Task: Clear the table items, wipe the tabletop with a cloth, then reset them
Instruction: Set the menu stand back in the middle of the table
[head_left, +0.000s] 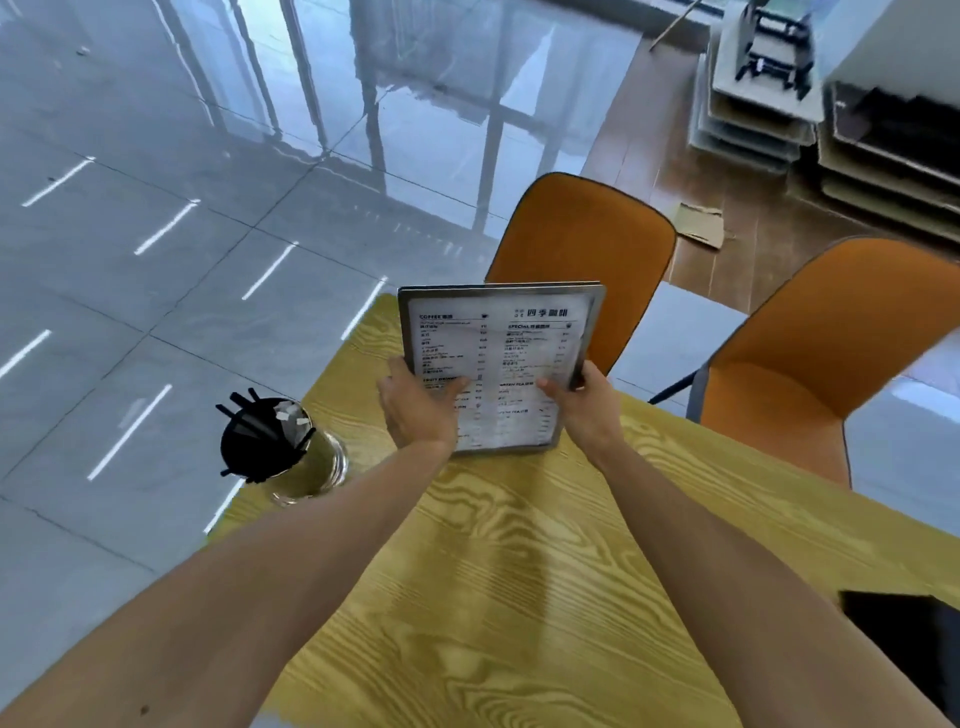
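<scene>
yellow wood-grain table (519, 597) is filling the lower part of the view, with a glossy grey tiled floor (156, 234) lying beyond its left edge and reflecting window frames. a clear glass jar (306, 462) is standing at the table's left edge, holding black straws (249, 415) and a few white packets. both hands are holding a menu card (498, 358) tilted up above the far part of the table, its lower edge close to the tabletop; whether it is touching cannot be told. the left hand (418, 410) is gripping the card's lower left side with the thumb lying across the printed face, and the right hand (584, 402) is pinching the lower right edge, thumb in front and fingers behind. two orange chairs (582, 244) are standing just past the far side of the table, one right behind the menu. a dark flat object (909, 639) is lying at the table's right edge. stacked cardboard (753, 124) is sitting on the wooden floor in the far right corner.
</scene>
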